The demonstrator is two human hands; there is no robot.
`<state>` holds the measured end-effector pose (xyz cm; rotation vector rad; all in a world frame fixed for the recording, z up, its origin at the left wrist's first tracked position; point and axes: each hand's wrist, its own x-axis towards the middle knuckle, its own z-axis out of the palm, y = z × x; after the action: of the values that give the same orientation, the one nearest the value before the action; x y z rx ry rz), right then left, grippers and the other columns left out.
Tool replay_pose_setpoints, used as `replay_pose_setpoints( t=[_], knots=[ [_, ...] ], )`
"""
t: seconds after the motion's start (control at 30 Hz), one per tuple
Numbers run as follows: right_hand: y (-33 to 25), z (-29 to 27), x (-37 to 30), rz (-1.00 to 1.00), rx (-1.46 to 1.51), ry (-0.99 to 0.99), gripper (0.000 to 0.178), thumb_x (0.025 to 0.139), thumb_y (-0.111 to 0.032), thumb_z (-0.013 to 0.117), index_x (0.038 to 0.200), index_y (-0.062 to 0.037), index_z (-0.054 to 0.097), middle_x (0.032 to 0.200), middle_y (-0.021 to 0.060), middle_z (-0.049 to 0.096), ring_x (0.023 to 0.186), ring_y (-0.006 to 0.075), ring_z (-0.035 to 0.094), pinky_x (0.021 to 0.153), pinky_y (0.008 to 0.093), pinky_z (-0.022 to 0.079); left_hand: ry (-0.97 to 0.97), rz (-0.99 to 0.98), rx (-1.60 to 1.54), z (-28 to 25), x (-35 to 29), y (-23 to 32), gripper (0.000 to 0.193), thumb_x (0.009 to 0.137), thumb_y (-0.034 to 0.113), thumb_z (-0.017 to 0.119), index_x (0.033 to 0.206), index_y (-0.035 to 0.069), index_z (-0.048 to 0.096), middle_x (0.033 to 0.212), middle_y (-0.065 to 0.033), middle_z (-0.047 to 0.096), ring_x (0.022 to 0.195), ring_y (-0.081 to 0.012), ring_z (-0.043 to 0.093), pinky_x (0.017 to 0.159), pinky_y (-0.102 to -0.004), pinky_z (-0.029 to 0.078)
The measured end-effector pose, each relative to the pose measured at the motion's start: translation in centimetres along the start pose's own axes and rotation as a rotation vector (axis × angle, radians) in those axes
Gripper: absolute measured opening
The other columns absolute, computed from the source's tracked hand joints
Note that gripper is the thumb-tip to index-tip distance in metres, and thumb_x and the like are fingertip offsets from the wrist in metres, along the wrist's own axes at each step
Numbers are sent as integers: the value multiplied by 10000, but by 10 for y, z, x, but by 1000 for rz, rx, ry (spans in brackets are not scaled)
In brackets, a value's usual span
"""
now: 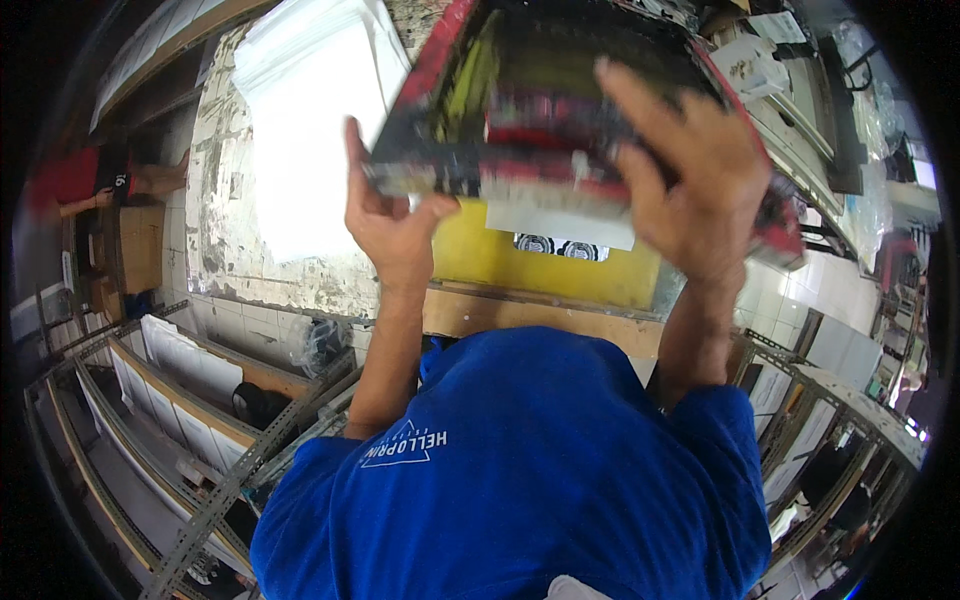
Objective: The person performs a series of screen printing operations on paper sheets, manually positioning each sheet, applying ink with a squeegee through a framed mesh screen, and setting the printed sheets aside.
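Tilted up above the table is a screen-printing frame (440, 160), its red and black edges smeared with ink. My left hand (392, 225) grips its near left corner, thumb below and a finger raised along the side. Over the frame's right part is my right hand (695, 170), blurred by motion, with forefinger and thumb spread apart. A dark red bar (550, 115) lies inside the frame near those fingers; blur hides its exact kind. Under the raised frame, a white sheet with black round prints (560, 247) rests on a yellow board (480, 255).
A stack of white paper (320, 130) lies left of the frame on an ink-stained table (225, 190). Metal racks with boards (190, 400) stand at lower left, and another rack (850, 400) at lower right. A person in red (95, 180) is at far left.
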<state>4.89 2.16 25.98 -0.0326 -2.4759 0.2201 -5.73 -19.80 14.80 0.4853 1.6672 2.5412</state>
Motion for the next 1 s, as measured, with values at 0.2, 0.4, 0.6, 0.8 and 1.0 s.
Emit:
replay_pose_setpoints(
  t=[0.2,0.4,0.6,0.8,1.0],
  knots=[
    [-5,75,-91,237,212,-257,550,777,-184,777,1317,-253,698,781,83,555,731,273,563,698,403,424,-141,-321,330,-105,-86,-85,985,626,106,947,1485,-34,485,1445,-171,579,1298,-247,555,1104,-370,438],
    [-10,129,-145,256,-28,-655,868,689,-168,828,1488,-271,504,1039,85,585,1041,276,551,945,491,340,-305,59,1044,-121,-94,-107,852,615,242,917,1388,48,618,1495,-186,504,1370,-370,434,1149,-476,331],
    [31,175,-130,320,39,-431,800,604,-79,761,1372,-233,600,1022,90,555,1055,288,528,951,508,345,-318,68,1167,-117,-94,-101,754,678,355,874,1302,-3,649,1497,-205,477,1348,-409,395,1132,-523,298],
    [113,228,-70,241,-36,-245,773,592,-120,676,1354,-247,629,1033,74,574,1049,290,537,955,527,345,-312,76,1109,-119,-93,-103,777,692,396,860,1330,12,639,1488,-226,476,1334,-414,408,1122,-532,303],
    [186,272,-10,170,-120,-168,803,583,-156,685,1372,-290,619,1028,51,590,1061,279,541,917,504,341,-316,47,1103,-123,-96,-104,786,704,429,854,1342,25,636,1483,-230,481,1326,-412,423,1111,-530,313]
  ],
)
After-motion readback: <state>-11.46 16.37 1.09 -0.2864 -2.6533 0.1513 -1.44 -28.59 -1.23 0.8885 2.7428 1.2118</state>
